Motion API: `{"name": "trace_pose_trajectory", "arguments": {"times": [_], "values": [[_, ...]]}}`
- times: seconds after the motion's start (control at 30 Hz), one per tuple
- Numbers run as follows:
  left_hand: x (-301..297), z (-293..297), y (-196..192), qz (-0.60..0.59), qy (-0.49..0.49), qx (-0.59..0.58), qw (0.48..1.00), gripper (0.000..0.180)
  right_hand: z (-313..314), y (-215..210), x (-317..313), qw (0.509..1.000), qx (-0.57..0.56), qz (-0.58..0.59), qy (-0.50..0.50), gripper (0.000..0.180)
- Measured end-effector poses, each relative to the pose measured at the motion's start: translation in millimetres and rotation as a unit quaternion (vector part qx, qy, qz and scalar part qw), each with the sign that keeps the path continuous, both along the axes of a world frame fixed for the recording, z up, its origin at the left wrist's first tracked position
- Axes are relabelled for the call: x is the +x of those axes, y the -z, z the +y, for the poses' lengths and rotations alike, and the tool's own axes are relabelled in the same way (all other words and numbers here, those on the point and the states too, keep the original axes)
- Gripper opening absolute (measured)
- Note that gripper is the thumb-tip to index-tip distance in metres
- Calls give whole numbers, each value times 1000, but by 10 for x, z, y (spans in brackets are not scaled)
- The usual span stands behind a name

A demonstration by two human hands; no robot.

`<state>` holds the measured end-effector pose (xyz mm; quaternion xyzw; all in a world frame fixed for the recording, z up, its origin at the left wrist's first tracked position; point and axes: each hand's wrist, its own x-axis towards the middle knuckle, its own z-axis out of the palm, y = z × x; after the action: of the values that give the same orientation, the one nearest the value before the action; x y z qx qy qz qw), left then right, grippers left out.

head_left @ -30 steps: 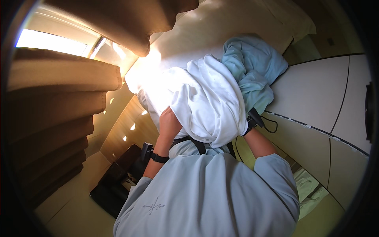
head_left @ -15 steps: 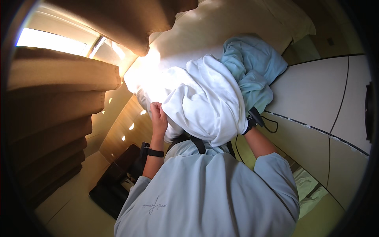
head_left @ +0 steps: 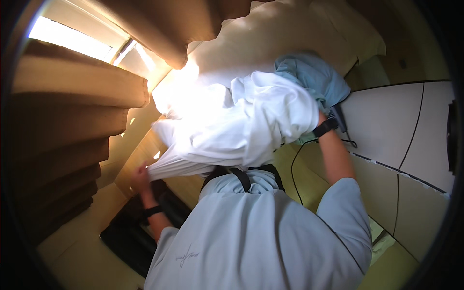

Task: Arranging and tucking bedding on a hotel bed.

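A large bunched white cloth (head_left: 251,121) spreads out in front of me. My left hand (head_left: 141,178) is out at the lower left, somewhat blurred, closed on an edge of it. From there the fabric is drawn tight in a narrow stretch toward the middle. My right hand (head_left: 322,119) is at the cloth's right end, its fingers hidden in the folds. Behind that end lies a crumpled light blue cloth (head_left: 316,77), partly covered by the white one. Each wrist wears a black strap; a dark device and cable are at the right one.
Brown curtains (head_left: 72,92) hang at the left beside a bright window (head_left: 70,38). A pale sheet-like surface (head_left: 270,34) lies behind the cloths. At the right are light panels (head_left: 382,125) with dark seams. A black item (head_left: 130,237) sits low on the left.
My left hand has moved left and toward me, stretching the white cloth sideways. My right hand has moved right and farther away, under the cloth's end. The light blue cloth is more covered.
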<state>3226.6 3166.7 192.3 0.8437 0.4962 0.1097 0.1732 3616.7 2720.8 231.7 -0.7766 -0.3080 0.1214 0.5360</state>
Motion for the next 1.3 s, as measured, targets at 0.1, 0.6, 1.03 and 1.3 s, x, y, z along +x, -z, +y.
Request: {"name": "trace_pose_trajectory", "arguments": {"times": [0.1, 0.6, 1.03, 1.3], "values": [[-872, 539, -381, -9, -119, 36, 992, 47, -228, -277, 499, 997, -51, -27, 43, 34], [1561, -1282, -346, -59, 291, -298, 907, 67, 698, 248, -426, 943, -243, -91, -207, 34], [1824, -1648, 141, -170, 262, -219, 924, 14, 548, 165, -614, 892, -363, -112, -246, 32], [694, -514, 514, -185, 35, -210, 959, 30, -735, -37, 812, 929, -328, -120, 119, 29]]}}
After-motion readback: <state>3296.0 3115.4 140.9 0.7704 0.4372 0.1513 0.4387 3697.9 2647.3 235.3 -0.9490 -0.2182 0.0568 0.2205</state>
